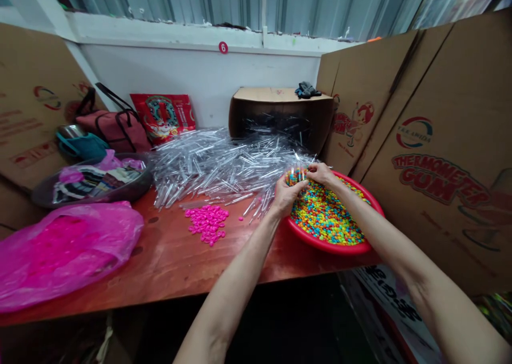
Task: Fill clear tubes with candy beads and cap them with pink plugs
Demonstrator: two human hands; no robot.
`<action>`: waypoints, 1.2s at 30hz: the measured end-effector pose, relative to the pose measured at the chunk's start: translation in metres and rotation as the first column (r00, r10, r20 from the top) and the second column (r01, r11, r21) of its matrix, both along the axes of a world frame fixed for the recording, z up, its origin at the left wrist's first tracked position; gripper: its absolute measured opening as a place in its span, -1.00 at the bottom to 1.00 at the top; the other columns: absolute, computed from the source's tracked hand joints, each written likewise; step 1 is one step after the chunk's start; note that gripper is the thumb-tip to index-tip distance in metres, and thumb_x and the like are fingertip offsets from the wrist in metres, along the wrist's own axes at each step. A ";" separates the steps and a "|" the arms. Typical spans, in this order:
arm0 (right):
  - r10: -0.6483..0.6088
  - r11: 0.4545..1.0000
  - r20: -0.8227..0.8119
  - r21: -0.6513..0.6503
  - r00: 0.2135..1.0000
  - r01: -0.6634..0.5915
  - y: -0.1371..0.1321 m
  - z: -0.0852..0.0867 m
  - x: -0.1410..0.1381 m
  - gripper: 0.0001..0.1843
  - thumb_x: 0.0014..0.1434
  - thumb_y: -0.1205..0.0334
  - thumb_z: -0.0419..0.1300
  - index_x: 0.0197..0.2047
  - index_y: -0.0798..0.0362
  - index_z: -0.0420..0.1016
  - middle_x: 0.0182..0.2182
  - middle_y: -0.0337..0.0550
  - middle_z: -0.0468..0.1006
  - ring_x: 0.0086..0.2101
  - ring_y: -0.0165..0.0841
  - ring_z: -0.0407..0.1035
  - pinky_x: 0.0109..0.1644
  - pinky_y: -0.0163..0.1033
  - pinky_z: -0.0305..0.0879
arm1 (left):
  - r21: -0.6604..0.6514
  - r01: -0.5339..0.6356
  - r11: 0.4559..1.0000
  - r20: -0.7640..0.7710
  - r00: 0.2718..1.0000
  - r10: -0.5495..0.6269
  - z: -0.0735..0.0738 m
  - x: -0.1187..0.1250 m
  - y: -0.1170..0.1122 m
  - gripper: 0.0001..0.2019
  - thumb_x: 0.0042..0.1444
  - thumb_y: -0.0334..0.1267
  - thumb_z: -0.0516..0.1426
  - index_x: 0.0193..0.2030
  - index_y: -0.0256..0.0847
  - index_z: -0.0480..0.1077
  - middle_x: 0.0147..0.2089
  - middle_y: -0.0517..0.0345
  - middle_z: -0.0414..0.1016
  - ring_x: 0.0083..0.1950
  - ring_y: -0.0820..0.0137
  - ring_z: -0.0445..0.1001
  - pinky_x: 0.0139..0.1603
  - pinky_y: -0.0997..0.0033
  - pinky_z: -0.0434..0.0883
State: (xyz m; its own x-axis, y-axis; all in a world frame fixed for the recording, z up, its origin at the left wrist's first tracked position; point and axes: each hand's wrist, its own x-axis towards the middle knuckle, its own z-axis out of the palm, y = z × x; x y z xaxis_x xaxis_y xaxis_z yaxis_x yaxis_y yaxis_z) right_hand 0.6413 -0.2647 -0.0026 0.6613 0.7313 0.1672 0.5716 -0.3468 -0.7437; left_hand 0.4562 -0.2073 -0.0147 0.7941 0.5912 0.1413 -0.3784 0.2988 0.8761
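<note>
Left hand [288, 196] pinches a clear plastic tube [298, 174] over the red basin [335, 248]; right hand [321, 173] grip unclear. A slack pinch could drop the tube into the candies [326, 215].

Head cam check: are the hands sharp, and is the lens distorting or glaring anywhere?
In the head view, the left hand and right hand look fairly sharp; the clear plastic tubes throw small glints; the wide lens bows the cardboard panels at the edges.
</note>
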 end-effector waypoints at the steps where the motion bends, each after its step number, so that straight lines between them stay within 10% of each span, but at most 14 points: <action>1: 0.028 0.999 0.003 0.030 1.000 -0.028 -0.001 0.002 -0.002 -0.66 -0.03 -0.06 0.34 -0.47 0.06 0.48 -0.58 -0.33 0.38 -0.51 -0.45 0.19 -0.47 -0.32 0.10 | -0.008 -0.009 1.000 0.004 1.000 0.009 0.001 0.000 0.000 -0.54 -0.12 -0.14 0.45 -0.08 -0.22 0.51 -0.29 0.13 0.59 -0.36 0.45 0.52 -0.33 0.46 0.42; 6: 0.126 0.967 0.112 0.206 0.986 -0.147 -0.029 0.045 -0.011 -0.63 0.10 -0.11 0.29 -0.38 0.06 0.49 -0.48 -0.26 0.42 -0.45 -0.42 0.23 -0.37 -0.26 0.18 | -0.001 -0.092 0.996 0.099 0.991 0.092 0.009 -0.003 -0.003 -0.55 -0.14 -0.14 0.46 -0.11 -0.23 0.53 -0.26 0.16 0.58 -0.34 0.48 0.50 -0.35 0.51 0.39; 14: 0.135 0.982 0.243 0.096 0.961 -0.163 -0.136 0.103 -0.063 -0.62 0.21 -0.12 0.32 -0.06 -0.04 0.58 -0.38 -0.16 0.53 -0.39 -0.29 0.40 -0.38 -0.21 0.35 | -0.076 -0.258 0.963 0.172 0.948 0.268 0.021 -0.049 0.004 -0.57 -0.13 -0.17 0.46 -0.12 -0.23 0.53 -0.34 0.24 0.57 -0.37 0.47 0.54 -0.30 0.47 0.46; 23: 0.064 0.959 0.576 -0.261 0.815 0.109 -0.257 0.032 -0.109 -0.56 0.38 -0.11 0.04 -0.10 -0.05 0.67 -0.19 -0.06 0.64 -0.25 -0.18 0.55 -0.29 -0.19 0.36 | -0.010 -0.232 0.973 0.141 0.963 0.230 0.020 -0.118 -0.035 -0.63 -0.12 -0.17 0.47 -0.19 -0.26 0.58 -0.32 0.15 0.63 -0.35 0.45 0.57 -0.30 0.48 0.51; 36: -0.037 0.891 0.674 -0.312 0.738 0.329 -0.258 0.014 -0.124 -0.62 0.41 -0.03 0.03 -0.03 -0.15 0.65 -0.20 -0.14 0.59 -0.31 -0.28 0.49 -0.43 -0.27 0.11 | 0.028 -0.187 0.982 0.118 0.976 0.182 0.009 -0.135 -0.064 -0.59 -0.12 -0.19 0.48 -0.11 -0.20 0.59 -0.26 0.19 0.63 -0.31 0.48 0.56 -0.26 0.51 0.54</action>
